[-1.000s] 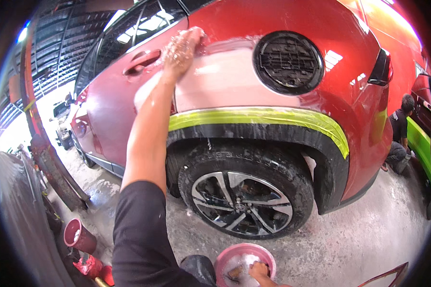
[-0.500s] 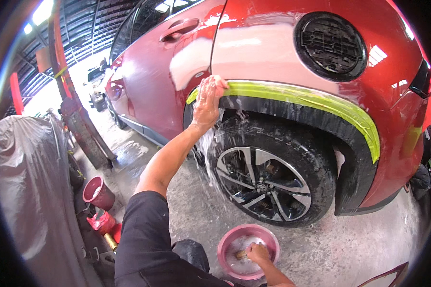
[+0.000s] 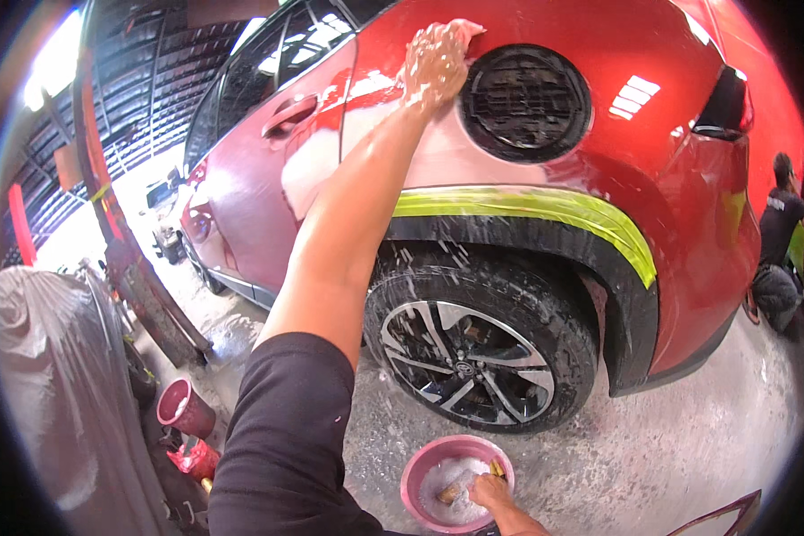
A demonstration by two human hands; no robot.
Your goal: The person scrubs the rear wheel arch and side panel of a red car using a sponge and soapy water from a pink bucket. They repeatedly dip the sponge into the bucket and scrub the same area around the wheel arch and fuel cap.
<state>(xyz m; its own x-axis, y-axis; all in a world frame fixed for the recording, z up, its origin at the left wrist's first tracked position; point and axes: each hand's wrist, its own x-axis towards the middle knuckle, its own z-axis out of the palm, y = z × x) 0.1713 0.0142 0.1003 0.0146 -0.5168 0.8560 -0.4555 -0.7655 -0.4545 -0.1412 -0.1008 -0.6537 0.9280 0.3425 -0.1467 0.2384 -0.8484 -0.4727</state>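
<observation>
along the floor's (image 3: 670, 447) left edge, a grey cover (image 3: 54, 384) drapes over something hidden, with a red bucket (image 3: 192, 415) just to its right. next, the left hand (image 3: 433, 64), soapy, is raised to the car (image 3: 652, 170), fingers close together and only slightly bent over a pink pad (image 3: 470, 30) on the side panel, above and left of the round black recess (image 3: 527, 103). the pad lies under the fingertips and just beyond, far nearer this hand than the other; its bare end points right, its long axis mostly hidden. below the wheel (image 3: 482, 357), a pink tub (image 3: 412, 482) holds suds; the right hand (image 3: 491, 493) dips over its right rim, and i cannot tell whether it grips the yellow piece (image 3: 498, 467) beside it. at the floor's right edge, a person (image 3: 782, 223) crouches.
</observation>
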